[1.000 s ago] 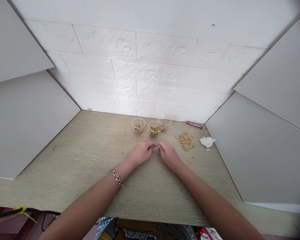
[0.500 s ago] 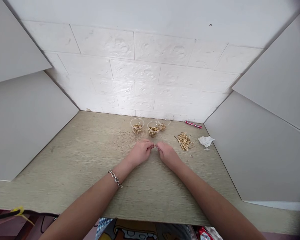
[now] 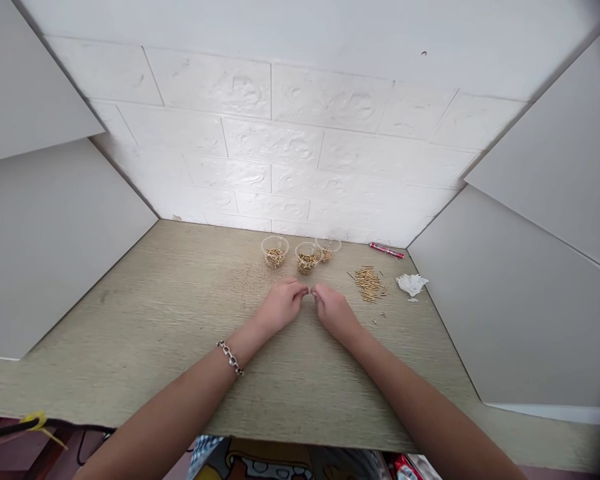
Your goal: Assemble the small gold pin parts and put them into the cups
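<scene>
My left hand (image 3: 283,303) and my right hand (image 3: 333,308) meet fingertip to fingertip over the middle of the table. Both are closed in a pinch. A tiny gold-coloured metal piece (image 3: 309,291) shows between the fingertips; most of it is hidden and its exact kind is too small to tell. Just beyond the hands stand clear plastic cups: a left cup (image 3: 275,247), a middle cup (image 3: 308,252) and a back right cup (image 3: 330,244), each holding small gold-coloured pieces. Right of my right hand lies a pile of thin gold-coloured metal pins (image 3: 369,284).
A crumpled white tissue (image 3: 411,285) lies right of the pins, with a red pen-like stick (image 3: 387,250) behind it. Tiny bits (image 3: 382,314) lie in front of the pile. Grey panels (image 3: 540,307) flank the table (image 3: 145,313), and a white brick-patterned wall (image 3: 300,147) closes the back.
Both hands keep the same pinch in the same place. The view has shifted very slightly; cups and pins have not moved.
</scene>
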A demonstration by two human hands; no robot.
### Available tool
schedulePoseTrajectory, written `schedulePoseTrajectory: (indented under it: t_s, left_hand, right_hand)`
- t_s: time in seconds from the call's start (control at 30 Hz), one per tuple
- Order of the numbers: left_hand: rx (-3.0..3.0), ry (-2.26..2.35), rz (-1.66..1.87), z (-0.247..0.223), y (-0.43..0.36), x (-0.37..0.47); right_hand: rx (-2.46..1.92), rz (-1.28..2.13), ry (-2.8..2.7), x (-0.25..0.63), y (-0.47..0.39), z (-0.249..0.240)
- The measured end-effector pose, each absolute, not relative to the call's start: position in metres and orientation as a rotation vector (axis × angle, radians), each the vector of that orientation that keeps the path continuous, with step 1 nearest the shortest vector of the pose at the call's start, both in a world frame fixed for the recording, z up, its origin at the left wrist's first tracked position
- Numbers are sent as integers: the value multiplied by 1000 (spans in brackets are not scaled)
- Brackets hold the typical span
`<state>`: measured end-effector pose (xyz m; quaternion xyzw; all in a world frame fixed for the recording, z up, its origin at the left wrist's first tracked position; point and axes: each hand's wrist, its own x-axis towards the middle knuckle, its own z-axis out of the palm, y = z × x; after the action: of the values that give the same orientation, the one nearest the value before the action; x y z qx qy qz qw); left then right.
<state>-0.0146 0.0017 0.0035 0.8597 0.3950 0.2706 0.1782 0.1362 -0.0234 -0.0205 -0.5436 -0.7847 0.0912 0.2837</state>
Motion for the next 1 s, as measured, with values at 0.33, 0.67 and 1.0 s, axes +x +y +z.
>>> schedulePoseTrajectory:
  t_s: [0.33, 0.67, 1.0]
  left_hand:
    - [2297, 1143, 827, 8, 0, -11]
    - [2366, 1183, 900, 14, 9, -22]
    - [2450, 1064, 784, 10, -1, -16]
  right_hand:
    - [-1419, 357, -1893, 127, -30, -14]
    - [-1466, 367, -1952, 129, -28, -13]
    - [-1447, 483, -1774, 130, -24, -16]
